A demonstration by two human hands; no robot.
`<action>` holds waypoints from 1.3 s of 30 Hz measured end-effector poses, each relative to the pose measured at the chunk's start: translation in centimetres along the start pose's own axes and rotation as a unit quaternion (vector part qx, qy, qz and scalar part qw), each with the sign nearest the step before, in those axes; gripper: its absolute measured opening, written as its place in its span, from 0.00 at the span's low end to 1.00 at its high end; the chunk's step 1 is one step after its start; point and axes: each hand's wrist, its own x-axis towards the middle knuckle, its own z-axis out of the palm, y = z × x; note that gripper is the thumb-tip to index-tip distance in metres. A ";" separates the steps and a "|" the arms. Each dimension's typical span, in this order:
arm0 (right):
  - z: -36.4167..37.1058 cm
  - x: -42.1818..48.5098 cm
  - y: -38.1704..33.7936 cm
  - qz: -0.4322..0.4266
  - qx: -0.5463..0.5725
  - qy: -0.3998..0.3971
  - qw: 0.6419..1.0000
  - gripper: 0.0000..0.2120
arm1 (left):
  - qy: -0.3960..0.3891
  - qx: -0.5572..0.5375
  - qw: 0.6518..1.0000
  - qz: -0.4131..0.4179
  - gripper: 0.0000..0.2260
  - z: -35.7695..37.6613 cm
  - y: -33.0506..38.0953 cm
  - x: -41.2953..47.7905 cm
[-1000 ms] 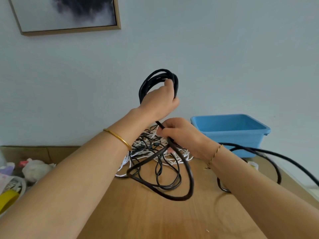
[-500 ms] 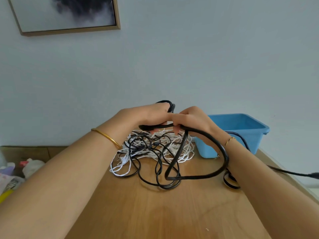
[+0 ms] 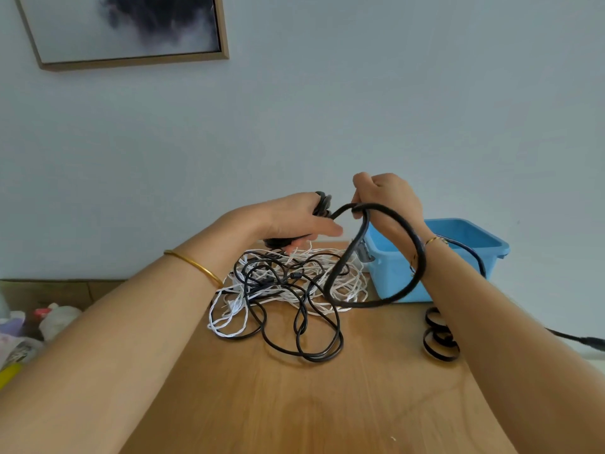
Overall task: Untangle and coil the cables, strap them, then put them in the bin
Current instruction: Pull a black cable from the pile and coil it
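A wooden table (image 3: 327, 404) is standing against a pale wall (image 3: 360, 109), where one framed picture (image 3: 131, 27) is hanging. One blue bin (image 3: 393, 280) is sitting at the table's far right. One tangle of thin black and white cables (image 3: 288, 283) is lying just left of the bin. The left hand (image 3: 294, 217) is curling round one small coil (image 3: 322, 203) of thick black cable (image 3: 423, 263). The right hand (image 3: 386, 198) is gripping that cable's loose loop above the tangle. At least two looped black straps (image 3: 438, 342) are lying beside the right forearm.
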 end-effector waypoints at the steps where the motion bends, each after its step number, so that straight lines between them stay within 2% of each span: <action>1: -0.1 0.0 0.1 -0.004 0.022 -0.005 1.000 0.20 | 0.011 -0.020 1.000 -0.009 0.12 -0.1 -0.1 0.0; 3: -0.2 0.2 0.5 -0.011 0.071 -0.010 0.997 0.19 | 0.040 -0.055 0.997 -0.033 0.07 -0.3 -0.4 0.1; 5: -0.1 0.4 0.9 -0.013 0.084 -0.009 0.996 0.15 | 0.065 -0.077 0.993 -0.057 0.08 -0.4 -0.8 0.2; 9: 0.1 0.1 1.4 -0.043 -0.016 -0.025 0.999 0.06 | 0.111 -0.154 0.976 -0.107 0.08 -0.8 -1.9 0.5; 13: 0.0 -0.1 1.3 -0.106 -0.173 0.023 0.979 0.13 | 0.135 -0.250 0.943 -0.170 0.10 -1.7 -2.6 0.6; 16: 0.3 -0.7 0.9 -0.159 -0.229 0.049 0.959 0.18 | 0.129 -0.319 0.915 -0.214 0.11 -1.9 -2.5 0.7; 18: 0.7 -1.2 0.8 -0.158 -0.226 0.017 0.961 0.21 | 0.128 -0.358 0.898 -0.223 0.11 -2.0 -2.4 0.8; 22: 0.9 -1.9 0.7 -0.071 -0.130 -0.133 0.980 0.21 | 0.119 -0.430 0.864 -0.232 0.12 -2.1 -2.6 0.9; 27: 1.6 -2.7 0.3 -0.036 -0.065 -0.257 0.964 0.21 | 0.124 -0.488 0.830 -0.239 0.12 -1.6 -3.2 1.2; 32: 2.3 -3.1 0.2 -0.058 -0.150 -0.257 0.953 0.21 | 0.151 -0.509 0.817 -0.223 0.12 -0.8 -3.5 1.8; 36: 3.4 -3.4 0.8 -0.080 -0.164 -0.240 0.953 0.24 | 0.172 -0.529 0.808 -0.197 0.11 -0.3 -3.1 2.2; 39: 3.8 -3.4 1.5 -0.069 -0.199 -0.301 0.930 0.20 | 0.205 -0.539 0.795 -0.190 0.11 -0.3 -3.1 2.4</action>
